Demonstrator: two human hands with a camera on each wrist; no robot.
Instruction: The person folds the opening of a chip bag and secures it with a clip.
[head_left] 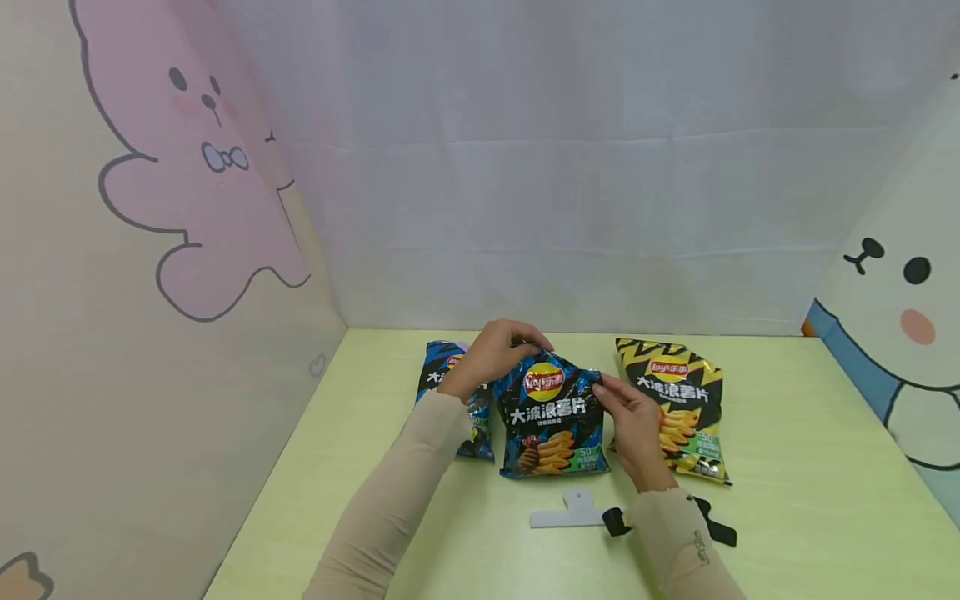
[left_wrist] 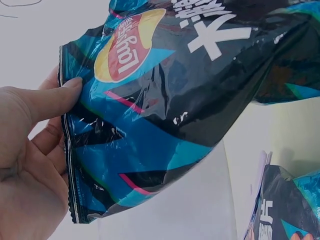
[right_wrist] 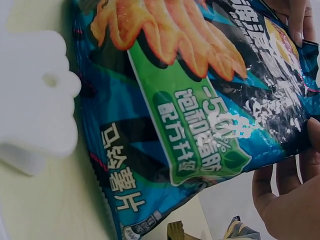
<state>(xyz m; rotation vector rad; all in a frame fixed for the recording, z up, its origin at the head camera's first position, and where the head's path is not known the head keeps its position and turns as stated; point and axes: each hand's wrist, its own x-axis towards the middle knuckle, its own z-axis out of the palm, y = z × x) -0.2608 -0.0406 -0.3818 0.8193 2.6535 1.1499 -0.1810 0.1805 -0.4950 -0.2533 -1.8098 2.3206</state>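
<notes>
A blue-and-black bag of potato chips (head_left: pixel 555 417) stands tilted up off the table in the middle, its printed front facing me. My left hand (head_left: pixel 495 354) pinches its top seal; in the left wrist view the thumb (left_wrist: pixel 65 97) lies on the front and the other fingers are behind. With thumb and fingers, my right hand (head_left: pixel 637 429) pinches the bag near its upper right corner. The bag's bottom edge is close over the table. A white clip (head_left: pixel 577 510) lies just in front of it, and a black clip (head_left: pixel 720 533) is partly hidden under the right sleeve.
Behind my left forearm lies another blue chip bag (head_left: pixel 480 429), with a lilac strip (left_wrist: pixel 261 187) along one edge. A yellow-and-black chip bag (head_left: pixel 693 400) lies to the right, beyond my right hand. Pale walls with cartoon animals enclose the yellow table (head_left: pixel 810 467).
</notes>
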